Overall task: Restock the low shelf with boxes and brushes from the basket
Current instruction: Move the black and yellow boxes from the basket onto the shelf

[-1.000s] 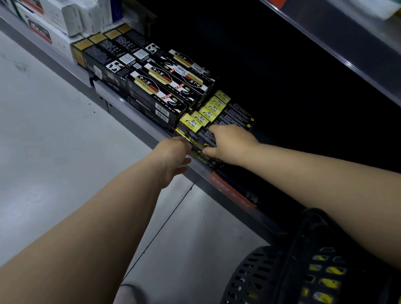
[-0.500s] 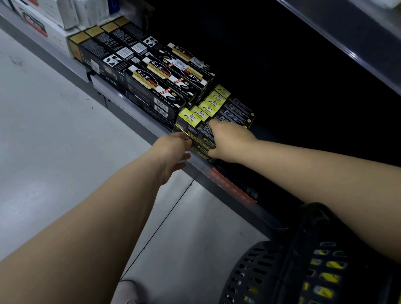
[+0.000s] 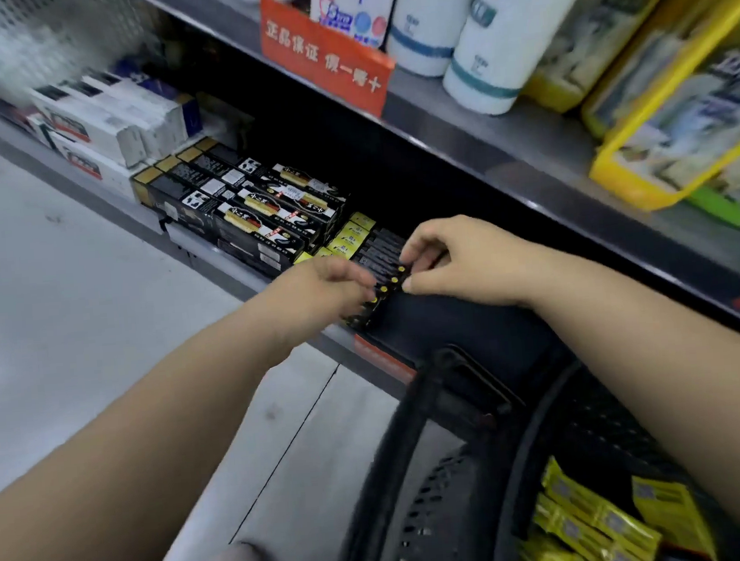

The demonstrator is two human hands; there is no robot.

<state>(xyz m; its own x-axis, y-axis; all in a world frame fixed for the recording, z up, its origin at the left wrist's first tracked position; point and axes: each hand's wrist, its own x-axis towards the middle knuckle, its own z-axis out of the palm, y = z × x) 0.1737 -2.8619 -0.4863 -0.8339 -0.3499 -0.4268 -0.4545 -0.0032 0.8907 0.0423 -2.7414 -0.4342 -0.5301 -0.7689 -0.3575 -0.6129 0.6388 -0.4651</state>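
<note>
**While both hands square up the boxes, the basket crowds the near side**

Head view: on the low shelf [image 3: 244, 285] the row of black-and-yellow boxes [image 3: 379, 253] lies flat, yellow ends to the far left, just right of a block of black-and-white boxes [image 3: 274, 217]. The right hand [image 3: 459, 260] comes from the right, its thumb and curled fingers [image 3: 419, 250] pinching the near end of that row. The left hand [image 3: 329, 288] meets the row's near-left corner with bent fingers. Blur hides whether they pinch or only press.

Further left along the same shelf sit white boxes [image 3: 103, 119], smeared by motion. An upper shelf [image 3: 525, 135] overhangs the hands, leaving a dark, low gap behind the boxes. On it stand paper rolls [image 3: 504, 35] and yellow-edged packs [image 3: 679, 123], and an orange sign [image 3: 324, 58] hangs from its front edge.

Near right, the black perforated basket [image 3: 422, 519] sits against the shelf front under the right forearm, its handle [image 3: 415, 431] raised. Yellow packets [image 3: 600, 523] lie inside. Grey floor [image 3: 51, 305] spreads to the left.
</note>
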